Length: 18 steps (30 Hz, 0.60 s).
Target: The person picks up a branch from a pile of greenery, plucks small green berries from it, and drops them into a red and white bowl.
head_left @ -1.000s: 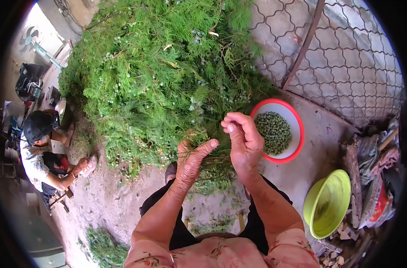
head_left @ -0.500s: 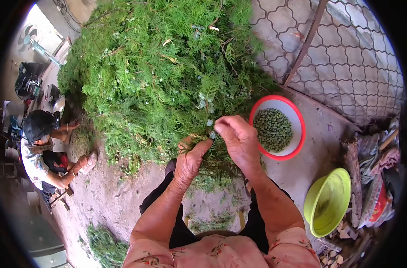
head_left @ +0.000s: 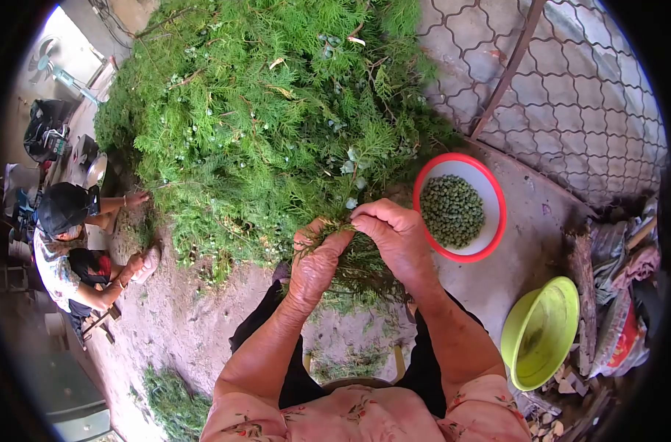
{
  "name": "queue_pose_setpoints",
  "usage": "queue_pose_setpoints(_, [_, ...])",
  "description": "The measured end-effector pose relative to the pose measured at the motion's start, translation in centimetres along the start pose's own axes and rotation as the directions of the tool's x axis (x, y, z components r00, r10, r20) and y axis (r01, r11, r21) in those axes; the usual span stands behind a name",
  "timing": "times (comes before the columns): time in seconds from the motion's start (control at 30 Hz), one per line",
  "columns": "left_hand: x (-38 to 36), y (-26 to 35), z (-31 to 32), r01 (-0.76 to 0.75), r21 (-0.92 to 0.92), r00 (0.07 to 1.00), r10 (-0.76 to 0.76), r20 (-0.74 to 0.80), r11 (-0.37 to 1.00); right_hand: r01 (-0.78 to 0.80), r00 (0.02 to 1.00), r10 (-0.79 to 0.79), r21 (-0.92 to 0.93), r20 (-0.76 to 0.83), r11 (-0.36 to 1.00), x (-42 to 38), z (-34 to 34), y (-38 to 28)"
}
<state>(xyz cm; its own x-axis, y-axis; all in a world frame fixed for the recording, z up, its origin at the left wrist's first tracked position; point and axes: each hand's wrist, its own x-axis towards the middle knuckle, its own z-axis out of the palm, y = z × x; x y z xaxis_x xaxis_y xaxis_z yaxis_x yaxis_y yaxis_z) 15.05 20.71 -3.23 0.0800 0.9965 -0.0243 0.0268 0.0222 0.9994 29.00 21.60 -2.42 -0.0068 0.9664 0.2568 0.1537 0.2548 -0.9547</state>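
Note:
My left hand is closed around a leafy evergreen sprig, whose green tips stick out above the thumb. Close beside it, my right hand is closed in a pinch, its fingertips meeting the sprig near my left thumb. What lies between those right fingertips is hidden. Several pale blue-green cones show on the foliage just above my fingers. A large heap of cut evergreen branches fills the space in front of me. To the right of my right hand stands a red-rimmed white bowl with many small green cones inside.
A yellow-green basin sits tilted at the lower right, near wood pieces and sacks. Wire mesh leans at the upper right. At left, another person in a dark cap sits low by the heap. A fan stands behind.
My right fingertips have come down and left to the sprig, beside my left thumb. The other person's farther hand has reached out toward the heap.

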Motion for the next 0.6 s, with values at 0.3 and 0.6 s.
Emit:
queue_pose_setpoints(0.3, [0.6, -0.7, 0.0, 0.167, -0.368, 0.976, -0.206, -0.071, 0.915, -0.100, 0.995, 0.097, 0.181, 0.029, 0.978, -0.3, 0.3, 0.5])
queue_pose_setpoints(0.6, [-0.4, 0.9, 0.4, -0.022, -0.058, 1.000, 0.022, -0.006, 0.998, -0.310, 0.951, 0.278, 0.458, 0.136, 0.833, 0.8, -1.2, -1.0])
